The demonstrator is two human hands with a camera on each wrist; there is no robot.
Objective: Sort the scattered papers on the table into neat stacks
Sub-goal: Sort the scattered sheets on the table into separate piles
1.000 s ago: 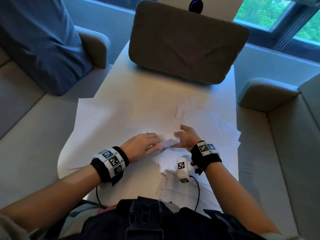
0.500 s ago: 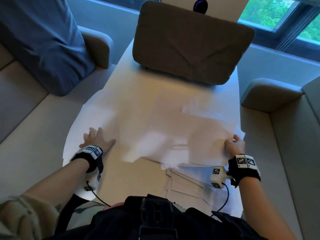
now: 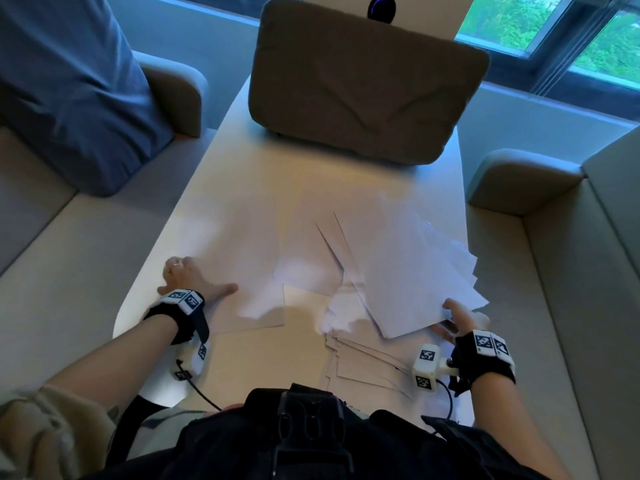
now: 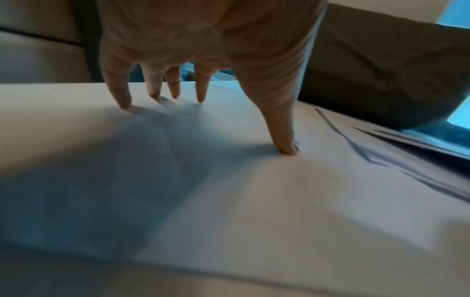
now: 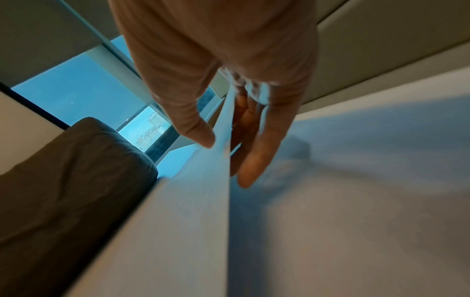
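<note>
White papers lie scattered over the near half of the pale table. My left hand rests flat, fingers spread, on a large sheet at the left edge; in the left wrist view the fingertips press that sheet. My right hand pinches a sheaf of sheets by its near corner, thumb on top, lifting it tilted over the right side. In the right wrist view the thumb and fingers clamp the sheaf's edge. A fanned pile of papers lies beneath, near my body.
A brown cushion sits on the far end of the table. Sofa seats flank both sides, with a blue pillow at the left and armrests close to the table edges. Bare tabletop shows between cushion and papers.
Both hands parted from the table's middle. The left went to the left edge and pressed down on a sheet; the right went right and raised a sheaf of papers, now tilted higher.
</note>
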